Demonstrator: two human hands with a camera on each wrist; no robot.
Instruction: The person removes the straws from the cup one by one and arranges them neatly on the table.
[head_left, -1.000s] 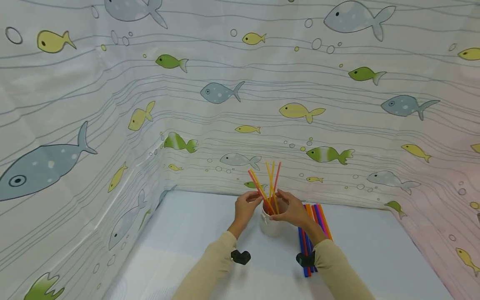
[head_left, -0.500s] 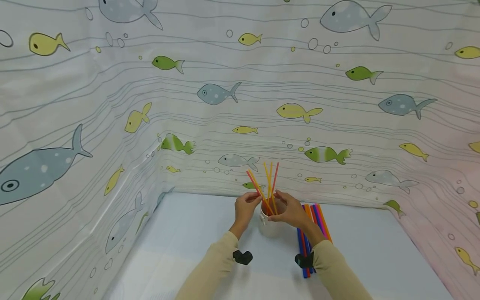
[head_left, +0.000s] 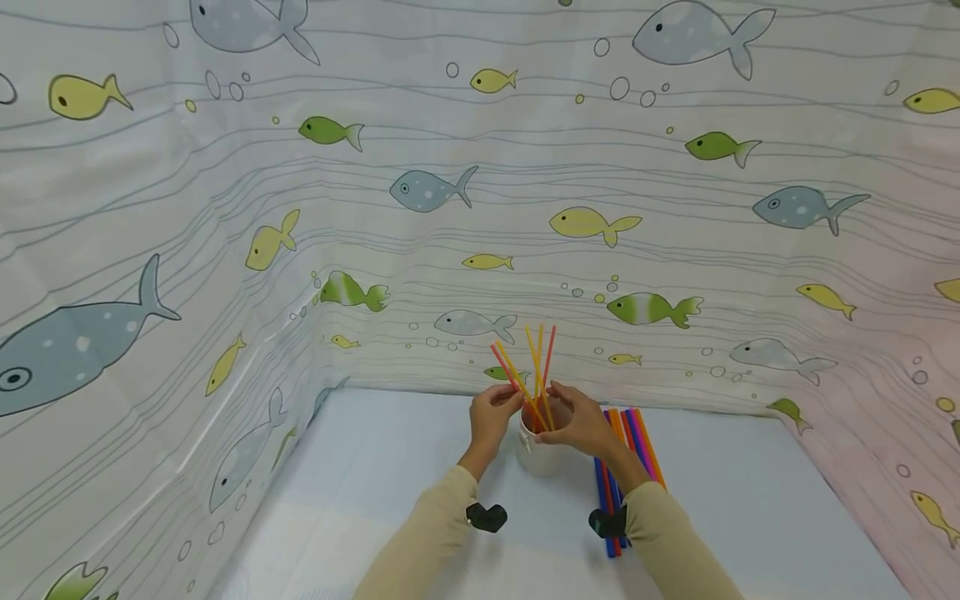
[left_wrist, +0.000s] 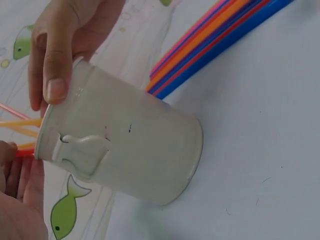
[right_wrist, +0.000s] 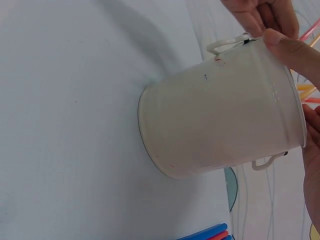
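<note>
A small white bucket [head_left: 542, 458] with two side handles stands upright on the pale table. Several yellow, orange and red drinking straws [head_left: 538, 358] lean out of its mouth. My right hand [head_left: 587, 423] grips the bucket by its rim, thumb on the outer wall in both wrist views. On the other side, my left hand [head_left: 489, 423] is beside the rim, its fingers pinching red and orange straws [left_wrist: 26, 150] there. The straws' lower ends are hidden inside the bucket.
To the right of the bucket lies a bundle of blue, red, orange and pink straws [left_wrist: 215, 37], partly under the right forearm in the head view. A fish-printed curtain [head_left: 420, 258] surrounds the table [head_left: 360, 467] at the back and sides.
The head view has turned slightly to the right, so the surroundings slide a little left. Both hands, the bucket and the straws keep nearly the same arrangement.
</note>
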